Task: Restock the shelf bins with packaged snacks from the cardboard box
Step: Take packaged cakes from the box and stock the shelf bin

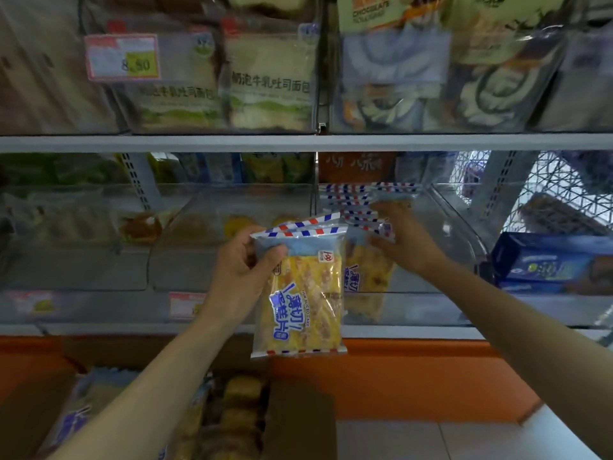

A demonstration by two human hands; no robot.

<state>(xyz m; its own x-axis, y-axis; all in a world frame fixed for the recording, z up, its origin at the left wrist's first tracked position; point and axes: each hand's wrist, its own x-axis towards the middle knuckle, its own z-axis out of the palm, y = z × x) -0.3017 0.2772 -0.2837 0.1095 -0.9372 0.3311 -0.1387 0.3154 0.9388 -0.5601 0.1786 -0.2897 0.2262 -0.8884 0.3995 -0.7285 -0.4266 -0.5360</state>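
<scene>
1. Cardboard box [298,423] sits nearest you, below the shelf, flaps open, with more snack packets [238,410] inside, so refills stay in easy reach.
2. Your left hand [242,263] grips a yellow sliced-cake packet [305,300] by its upper corner. It hangs upright in front of the shelf edge, probably waiting its turn.
3. Your right hand [401,240] reaches into the clear bin [457,227], fingers on the striped tops of matching packets [358,200] standing there. Motion blur hides whether it pinches them or only presses them back, likely to make room.
4. Judged from this, the held packet goes into that same bin next; keep it upright like the others.
5. Farther up, the upper shelf [298,142] carries bagged bread [268,81] behind a price tag [122,58].
</scene>
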